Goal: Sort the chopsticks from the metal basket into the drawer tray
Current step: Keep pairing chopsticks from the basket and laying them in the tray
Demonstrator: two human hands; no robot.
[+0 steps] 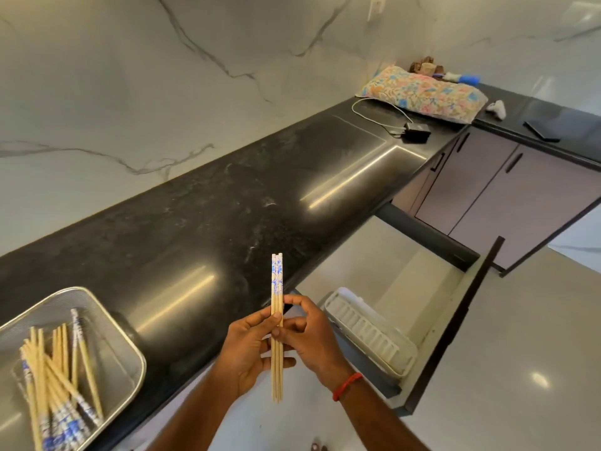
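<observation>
I hold a small bundle of chopsticks [277, 323] upright in front of me, my left hand [250, 349] closed around the bare wooden shafts with the thumb pressed across them, my right hand [312, 336] pinching the same bundle from the other side, a red thread bracelet [347, 385] on that wrist. Their blue-and-white patterned ends point up. To my left, on the black countertop [227, 222], the metal basket [107, 323] holds the rest of the chopsticks [55, 385] in a loose heap, most patterned ends toward me. To my right the drawer [448, 320] stands open with the white drawer tray [374, 340] inside. Farther along the counter lie a black charger with a white cable [414, 130] and a floral pillow [422, 92].
</observation>
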